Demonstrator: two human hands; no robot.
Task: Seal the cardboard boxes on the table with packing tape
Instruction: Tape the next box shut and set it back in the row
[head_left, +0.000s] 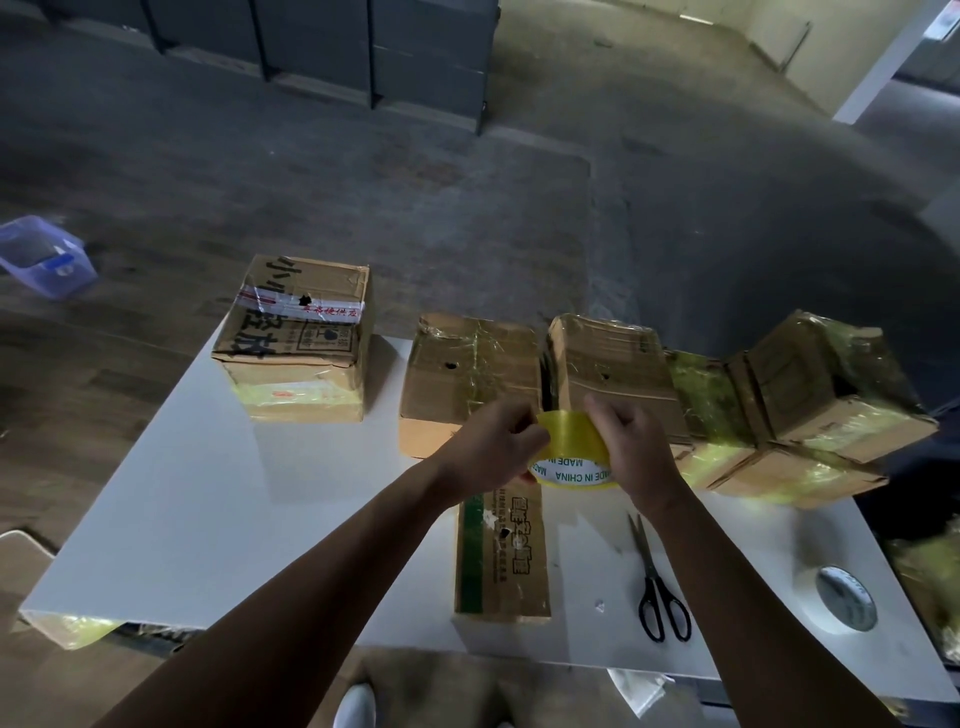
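Note:
A yellow roll of packing tape (571, 452) is held above the white table (208, 493), between both hands. My left hand (493, 447) pinches the roll's left side near the tape's edge. My right hand (631, 447) grips its right side. Directly below lies a flat cardboard box with a green stripe (501, 561), reaching the table's front edge. Behind the hands stand two brown boxes (462, 374) (618, 374) wrapped in clear tape. A taller box with red-printed white tape (301, 338) stands at the back left.
Black scissors (657, 587) lie right of the striped box. A white tape roll (844, 597) sits at the table's right front. Several tape-covered boxes (810, 410) are stacked at the right. A blue plastic bin (44, 260) is on the floor at far left.

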